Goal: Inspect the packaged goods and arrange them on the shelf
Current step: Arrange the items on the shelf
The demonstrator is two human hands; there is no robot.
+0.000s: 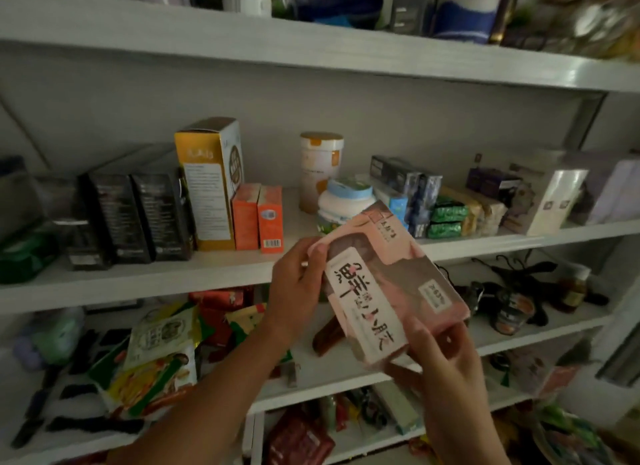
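Inspection step. The right hand [446, 364] grips the lower end of the pink box [388, 284], and the left hand [294, 284] pinches its upper left corner. The box is tilted, face up, before the shelf [138, 281]. Beyond the box, orange cartons [258, 218] and a white jar [343, 204] flank a gap; placement probably calls for standing it upright there.

The box [388, 284] hides the lower part of the jar [343, 201] and the left hand's [298, 284] fingers, bar the thumb. Goods [460, 10] on the top shelf [311, 45] are blurred and cut off by the upper edge. Print on the black boxes [138, 218] is unreadable. The dark tangle [519, 284] at right is perhaps hangers.
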